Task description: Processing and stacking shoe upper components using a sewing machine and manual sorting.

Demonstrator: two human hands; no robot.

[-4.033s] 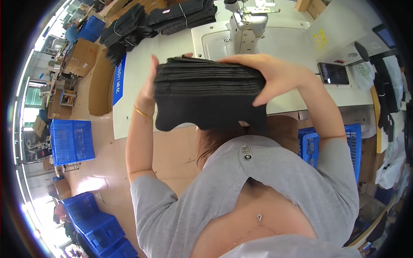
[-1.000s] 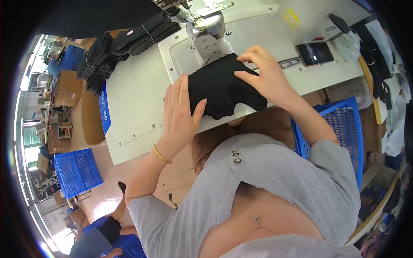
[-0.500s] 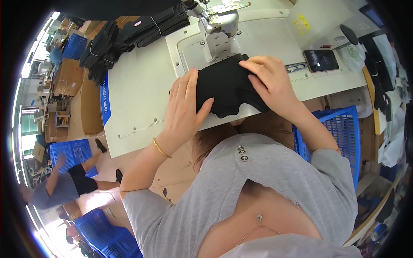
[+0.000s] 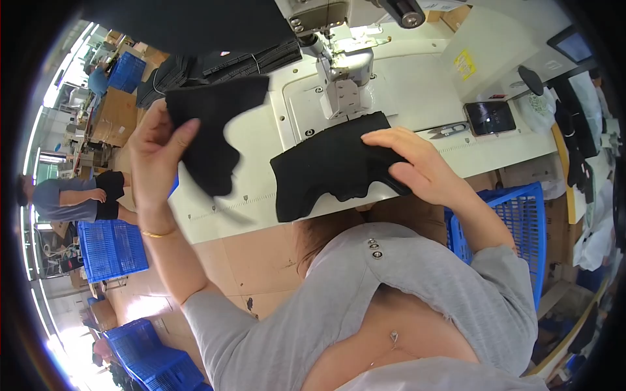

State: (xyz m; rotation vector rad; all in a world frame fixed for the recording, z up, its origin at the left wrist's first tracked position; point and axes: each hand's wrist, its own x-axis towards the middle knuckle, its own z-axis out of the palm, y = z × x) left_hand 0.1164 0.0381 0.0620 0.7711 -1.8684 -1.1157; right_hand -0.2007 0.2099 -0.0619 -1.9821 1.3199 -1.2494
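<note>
Raised over the left part of the white sewing table (image 4: 254,189) is my left hand (image 4: 156,153), closed on the edge of a curved black fabric piece (image 4: 212,120). That piece hangs in the air, slightly blurred. A second black fabric piece (image 4: 332,163), with a scalloped near edge, lies at the table's front edge before the sewing machine (image 4: 345,91). My right hand (image 4: 420,163) grips its right end, index finger along the top and thumb by the near edge. The two pieces are apart.
Tied bundles of black fabric pieces (image 4: 261,57) lie at the back left. Right of the machine are thread snips (image 4: 450,130) and a dark phone-like device (image 4: 489,118). A blue plastic basket (image 4: 521,208) stands below at right. Another person (image 4: 72,195) and blue crates (image 4: 114,251) are at far left.
My left hand has moved left and up off the table, carrying one black piece away from the other. My right hand stays with the remaining piece. The person at far left has shifted.
</note>
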